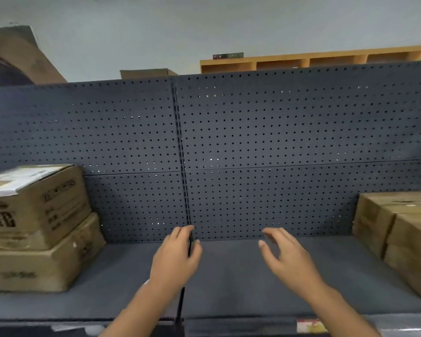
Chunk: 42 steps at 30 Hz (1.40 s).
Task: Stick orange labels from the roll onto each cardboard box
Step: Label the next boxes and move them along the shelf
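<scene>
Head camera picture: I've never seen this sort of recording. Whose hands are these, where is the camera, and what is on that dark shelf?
There is no machine here. A person wears one wide-angle camera on the head, looking forward and down, so you see their own two bare arms reaching out.

The left hand and the right hand both hover over the dark shelf with loosely spread fingers; neither has a grip on anything.

On the left, two cardboard boxes are stacked, the upper box resting on the lower box. On the right stand more cardboard boxes, partly cut off by the frame edge. Behind is a dark pegboard wall. No orange label roll shows in this picture.
</scene>
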### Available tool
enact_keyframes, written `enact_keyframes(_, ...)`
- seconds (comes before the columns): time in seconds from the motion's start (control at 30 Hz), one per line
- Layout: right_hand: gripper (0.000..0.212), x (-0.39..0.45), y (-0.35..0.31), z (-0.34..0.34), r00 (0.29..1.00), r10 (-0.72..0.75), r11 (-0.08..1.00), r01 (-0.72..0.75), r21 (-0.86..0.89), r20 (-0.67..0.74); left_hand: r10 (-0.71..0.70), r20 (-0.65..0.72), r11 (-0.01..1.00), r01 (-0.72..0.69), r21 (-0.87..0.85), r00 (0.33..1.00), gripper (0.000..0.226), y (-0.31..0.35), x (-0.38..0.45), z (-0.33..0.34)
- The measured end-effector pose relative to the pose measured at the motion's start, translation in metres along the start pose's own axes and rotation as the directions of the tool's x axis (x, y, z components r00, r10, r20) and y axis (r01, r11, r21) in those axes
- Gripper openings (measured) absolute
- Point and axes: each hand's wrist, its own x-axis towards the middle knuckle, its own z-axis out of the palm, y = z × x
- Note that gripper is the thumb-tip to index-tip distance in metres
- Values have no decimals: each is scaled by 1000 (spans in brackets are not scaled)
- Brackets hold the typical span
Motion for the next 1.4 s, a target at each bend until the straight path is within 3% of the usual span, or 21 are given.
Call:
enact_keyframes(0.57,14,40,-181,126,994,-97,979,88,186,42,-138,-297,989,149,14,945,31,-182,-16,-166)
enact_keyframes(0.73,11,54,-245,168,988,-135,958,112,263,70,-233,-386,971,234,-44,893,16,-236,-11,-217)
enact_keyframes(1.03,18,81,-349,226,962,-232,922,171,346,143,-341,-557,934,337,-114,757,18,-324,10,-288)
enact_keyframes(1.23,33,118,-419,258,935,-315,908,247,337,163,-552,-458,834,465,-298,697,47,-354,60,-311)
enact_keyframes(1.4,54,164,-454,273,944,-271,950,230,213,187,-630,-344,739,402,-540,696,67,-365,92,-314)
